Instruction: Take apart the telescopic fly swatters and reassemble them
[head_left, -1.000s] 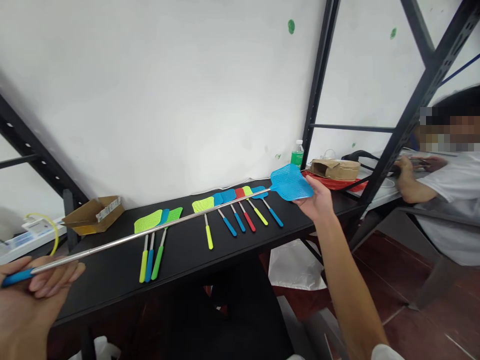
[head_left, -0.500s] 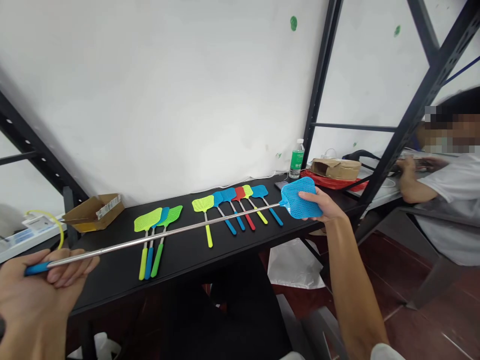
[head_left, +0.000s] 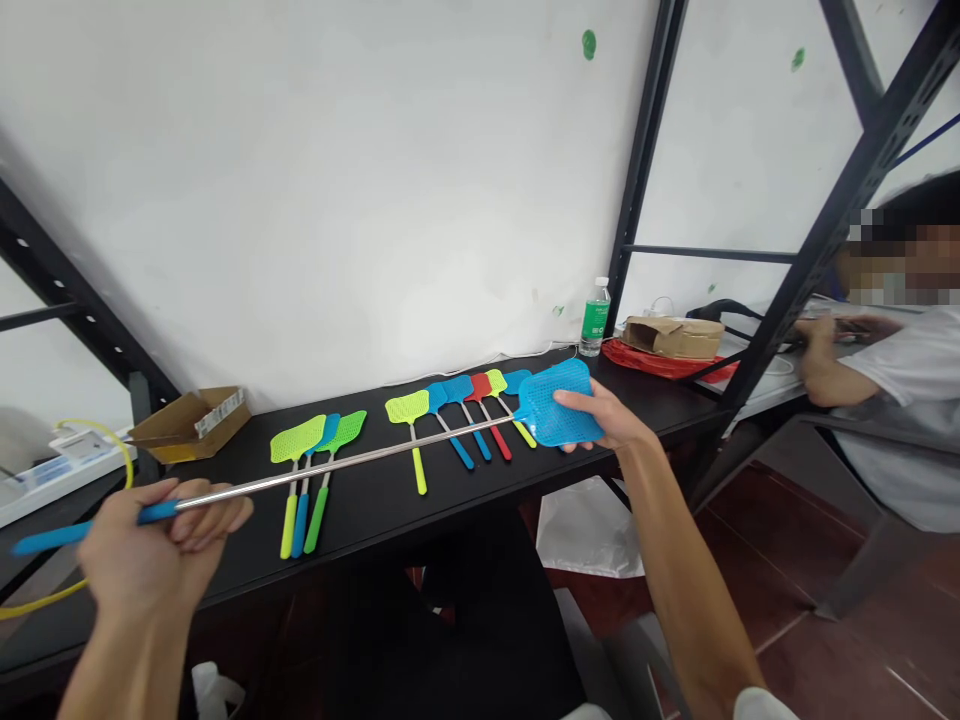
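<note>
My left hand is closed around the blue handle of a long fly swatter, where it meets the steel shaft. The shaft runs up and right across the table to the swatter's blue plastic mesh head, which my right hand grips at its edge. That held swatter passes above a row of several colored fly swatters lying on the black table. Their heads point toward the wall, and the held head hides part of the rightmost ones.
A cardboard box lid lies at the table's left end, and a water bottle and a red tray stand at the right. A co-worker's hand works beyond the black shelf upright.
My hands have moved closer together. The left hand has shifted right along the handle, and the right hand has carried the mesh head left, so more blue handle shows past the left hand.
</note>
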